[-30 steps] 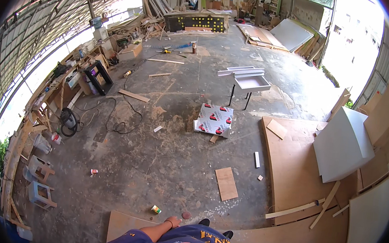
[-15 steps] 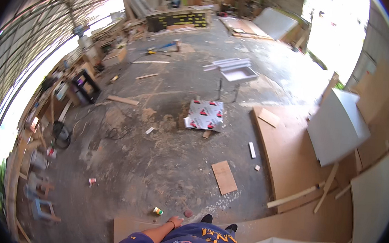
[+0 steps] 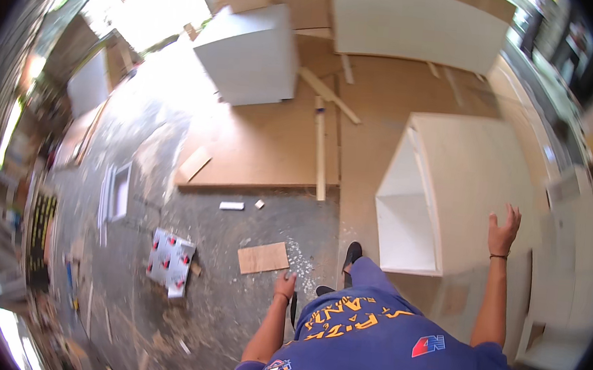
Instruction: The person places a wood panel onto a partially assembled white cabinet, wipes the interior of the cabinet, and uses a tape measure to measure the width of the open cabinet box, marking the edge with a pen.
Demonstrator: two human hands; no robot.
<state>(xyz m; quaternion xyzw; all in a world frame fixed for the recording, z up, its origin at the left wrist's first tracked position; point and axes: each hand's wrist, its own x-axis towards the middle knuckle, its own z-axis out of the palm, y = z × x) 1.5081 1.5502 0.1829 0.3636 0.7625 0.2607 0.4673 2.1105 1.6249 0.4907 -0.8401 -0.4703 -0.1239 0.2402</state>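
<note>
My right hand is open with its fingers spread. It reaches over the pale wooden outer side of a box cabinet, which has a white inside and an open front facing left; whether the palm touches the panel I cannot tell. My left hand hangs in front of my body, fingers loosely bent and nothing visible in them. In view it lies close to a small brown board on the floor. A dark narrow strip shows beside the left wrist; its kind is unclear.
Ahead, a white cabinet stands on a large brown sheet with loose wooden strips. A white panel lies beyond. On the left are a patterned silver-wrapped block and a white tray-like frame. White crumbs litter the concrete.
My view has turned right, bringing the box cabinet fully into sight. The right hand has gone from the cabinet's edge to above its side panel. My left arm now extends farther forward.
</note>
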